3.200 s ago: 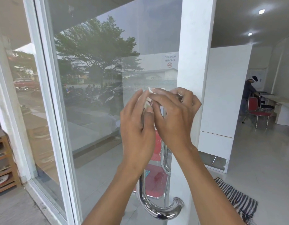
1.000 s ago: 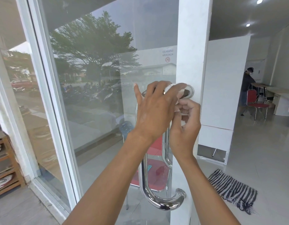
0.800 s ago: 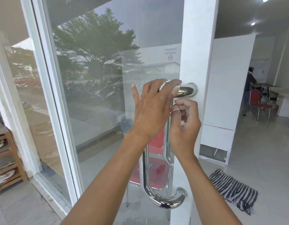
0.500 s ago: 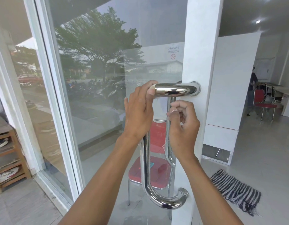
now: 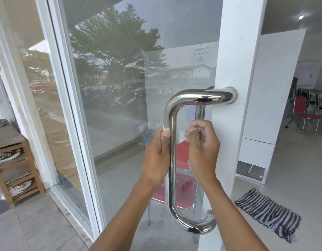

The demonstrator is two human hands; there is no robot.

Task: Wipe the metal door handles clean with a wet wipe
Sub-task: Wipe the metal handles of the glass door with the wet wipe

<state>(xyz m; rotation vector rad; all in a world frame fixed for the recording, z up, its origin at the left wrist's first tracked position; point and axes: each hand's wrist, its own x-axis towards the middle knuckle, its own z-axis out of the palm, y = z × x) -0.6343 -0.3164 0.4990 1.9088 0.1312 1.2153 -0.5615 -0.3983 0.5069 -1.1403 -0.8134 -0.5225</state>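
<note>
Hands lower now than in the frames before: left hand [image 5: 156,156] is sliding down from the top bend and is gripping the vertical bar of the handle [image 5: 172,160], thumb along the bar's front, fingers wrapped behind it. Top bend and horizontal arm, covered earlier, are showing bare and shiny. Right hand [image 5: 203,149] is sitting just right of the bar, fingers curled into a loose fist, about where it was half a second ago. Handle is fixed to the white door stile [image 5: 236,51], beside the glass [image 5: 120,87].

Wipe is hard to make out: only a pale scrap showing at the right fingertips, so cannot tell for sure if that hand is pinching it, or if any wipe is under the left palm. Second handle behind the glass is mostly hidden by the hands. Both forearms are cut off at the bottom edge.

Sign [image 5: 200,54] on the glass is reading "DILARANG MEROKOK" over a no-smoking symbol.
</note>
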